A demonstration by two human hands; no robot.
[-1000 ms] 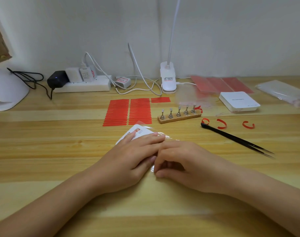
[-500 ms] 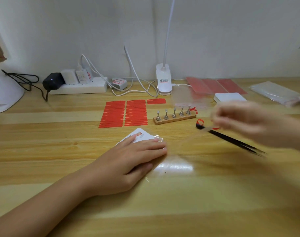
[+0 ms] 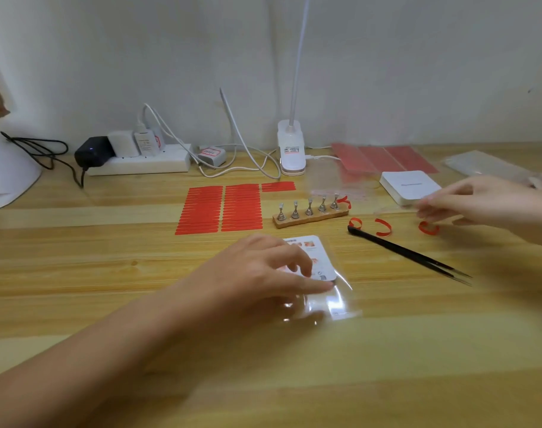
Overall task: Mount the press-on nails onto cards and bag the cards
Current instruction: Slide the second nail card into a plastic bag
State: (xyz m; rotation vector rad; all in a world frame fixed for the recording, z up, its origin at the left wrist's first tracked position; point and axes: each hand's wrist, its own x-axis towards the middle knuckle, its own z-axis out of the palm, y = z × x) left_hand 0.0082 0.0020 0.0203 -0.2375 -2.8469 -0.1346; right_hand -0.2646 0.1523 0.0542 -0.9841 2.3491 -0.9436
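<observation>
A printed white card [image 3: 322, 257] lies inside a clear bag [image 3: 340, 304] on the wooden table [image 3: 109, 273] in front of me. My left hand [image 3: 257, 273] rests on it, fingertips pressing the card and the bag's flap down. My right hand [image 3: 479, 202] is out to the right, blurred, above the table by a stack of white cards [image 3: 408, 186]. Its fingertips pinch what looks like a thin clear strip [image 3: 393, 209] trailing to the left. A wooden nail stand [image 3: 309, 214] with several metal holders sits behind the card.
Black tweezers [image 3: 411, 254] lie right of the card, with curled red liners [image 3: 384, 227] beside them. Rows of red adhesive strips [image 3: 220, 208] sit behind my left hand. A power strip [image 3: 140, 162], a lamp base [image 3: 291, 152], red sheets [image 3: 384, 159] and clear bags [image 3: 485, 162] line the back.
My right hand left the bag and swung out to the right, drawing a clear strip with it. My left hand stayed on the bagged card, which has turned and shifted right.
</observation>
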